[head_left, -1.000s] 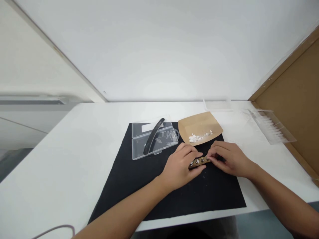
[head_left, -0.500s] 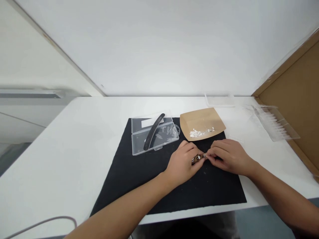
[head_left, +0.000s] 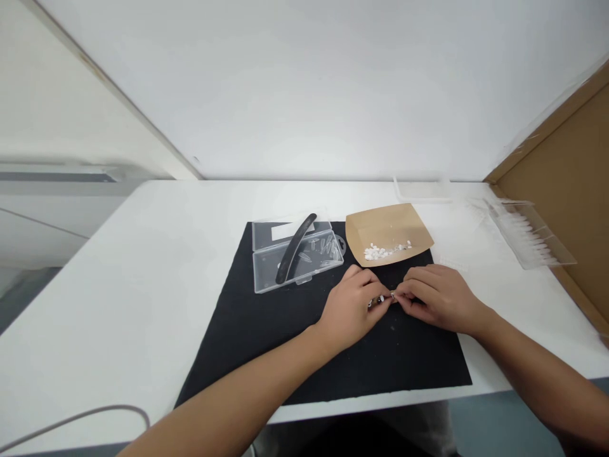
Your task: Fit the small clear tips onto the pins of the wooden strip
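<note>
My left hand (head_left: 353, 309) is closed around a narrow brown strip (head_left: 375, 301) dotted with dark and white spots; most of it is hidden by the fingers. At the strip's right end, my right hand (head_left: 435, 297) pinches with thumb and fingertips on something too small to name. The fingertips of both hands nearly meet there. Both hands are low over a black mat (head_left: 257, 336). Behind them, a brown paper tray (head_left: 390, 225) holds small white pieces (head_left: 377, 252). To the left lies an open clear plastic case (head_left: 266, 279) with clear nail tips (head_left: 327, 245) inside.
A curved black nail file (head_left: 295, 249) rests across the open case. At the right, a clear package (head_left: 528, 238) holds rows of pale tips, beside a cardboard panel (head_left: 561, 152). A clear tray (head_left: 422, 190) stands by the back wall. A cable (head_left: 95, 411) curves at the front left.
The view has shifted slightly. Both hands keep almost the same place, and a little less of the brown strip shows between the left fingers.
</note>
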A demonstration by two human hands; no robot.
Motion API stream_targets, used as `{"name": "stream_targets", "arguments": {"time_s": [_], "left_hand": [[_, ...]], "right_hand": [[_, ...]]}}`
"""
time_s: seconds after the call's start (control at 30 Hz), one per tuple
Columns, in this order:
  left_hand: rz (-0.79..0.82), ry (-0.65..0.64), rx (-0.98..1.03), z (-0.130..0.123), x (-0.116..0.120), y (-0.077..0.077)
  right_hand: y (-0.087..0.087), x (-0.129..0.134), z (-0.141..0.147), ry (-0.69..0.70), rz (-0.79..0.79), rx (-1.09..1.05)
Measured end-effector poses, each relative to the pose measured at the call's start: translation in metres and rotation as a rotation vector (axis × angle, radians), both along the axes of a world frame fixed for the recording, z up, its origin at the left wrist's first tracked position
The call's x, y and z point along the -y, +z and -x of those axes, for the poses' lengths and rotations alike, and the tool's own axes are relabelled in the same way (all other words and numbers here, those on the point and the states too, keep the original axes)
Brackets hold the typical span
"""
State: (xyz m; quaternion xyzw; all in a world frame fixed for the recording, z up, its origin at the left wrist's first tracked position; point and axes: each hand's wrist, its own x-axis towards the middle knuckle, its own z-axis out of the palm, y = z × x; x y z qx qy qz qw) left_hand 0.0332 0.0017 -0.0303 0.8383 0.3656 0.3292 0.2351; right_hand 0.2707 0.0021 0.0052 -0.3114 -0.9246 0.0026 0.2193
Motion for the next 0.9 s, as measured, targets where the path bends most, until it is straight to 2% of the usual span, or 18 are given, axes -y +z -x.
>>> {"name": "stream_targets", "arguments": {"time_s": [0.73,0.9], "left_hand": [[-0.003,-0.015,-0.029,0.0010,-0.0024,-0.0016],[0.007,-0.007,-0.031,0.0013,-0.0023,-0.0023]], "right_hand": [[0.0050,0.0000,-0.0015,0.033,0.063,0.083],[0.0055,0.0009,-0.0018,0.033,0.016,0.103]]}}
